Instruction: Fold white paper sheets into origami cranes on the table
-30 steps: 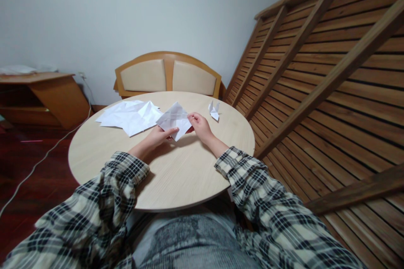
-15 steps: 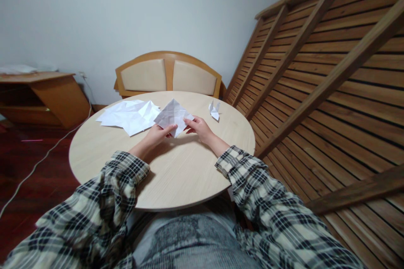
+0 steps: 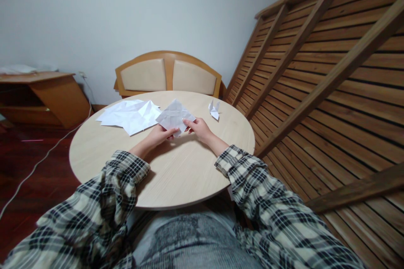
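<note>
A creased white sheet of paper, turned like a diamond, is held just above the round table. My left hand grips its lower left edge, thumb on top and fingers underneath. On the right side my right hand pinches the same sheet, its thumb lying on the face. Fold lines cross the paper's surface. Left of it rests a pile of creased white paper sheets. A small folded paper figure with upright points stands on the table to the right.
Behind the table is a wooden headboard with pale panels. A slatted wooden frame leans along the right side. At left stand a wooden desk and a white cable on the dark red floor.
The held paper has shifted slightly to the right and its face has tilted a little. My left thumb has moved slightly right and down along it; both hands keep their hold.
</note>
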Tool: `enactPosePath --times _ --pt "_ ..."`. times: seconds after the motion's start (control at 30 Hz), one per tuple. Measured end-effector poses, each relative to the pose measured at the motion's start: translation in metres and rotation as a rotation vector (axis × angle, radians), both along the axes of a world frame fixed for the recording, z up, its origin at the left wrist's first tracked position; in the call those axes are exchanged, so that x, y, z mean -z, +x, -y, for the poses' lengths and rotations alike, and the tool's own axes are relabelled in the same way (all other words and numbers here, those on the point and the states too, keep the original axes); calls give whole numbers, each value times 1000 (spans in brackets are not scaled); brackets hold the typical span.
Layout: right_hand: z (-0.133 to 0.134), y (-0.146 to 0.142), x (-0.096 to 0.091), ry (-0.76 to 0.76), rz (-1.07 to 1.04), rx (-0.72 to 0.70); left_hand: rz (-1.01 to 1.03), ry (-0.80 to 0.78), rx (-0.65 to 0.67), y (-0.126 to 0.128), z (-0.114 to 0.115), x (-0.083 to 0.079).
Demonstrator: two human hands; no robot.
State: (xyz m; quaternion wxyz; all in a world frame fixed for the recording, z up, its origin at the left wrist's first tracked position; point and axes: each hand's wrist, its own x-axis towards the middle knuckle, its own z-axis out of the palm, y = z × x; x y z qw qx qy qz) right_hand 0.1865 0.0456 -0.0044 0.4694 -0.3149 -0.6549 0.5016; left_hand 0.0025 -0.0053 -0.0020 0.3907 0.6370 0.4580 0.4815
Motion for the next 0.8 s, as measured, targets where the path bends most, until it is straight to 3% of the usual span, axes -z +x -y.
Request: enactPosePath --times 0.13,0.3,0.6,0.8 --pt "-1 0 1 14 -5 33 -19 -45 84 1 2 -1" --pt "-3 1 1 70 -13 62 -78 -54 91 2 7 -7" --pt "-4 6 -4 87 -94 148 -181 -64 151 -4 0 4" --pt "-5 6 -3 110 -88 199 -222 -57 141 -4 -1 2"
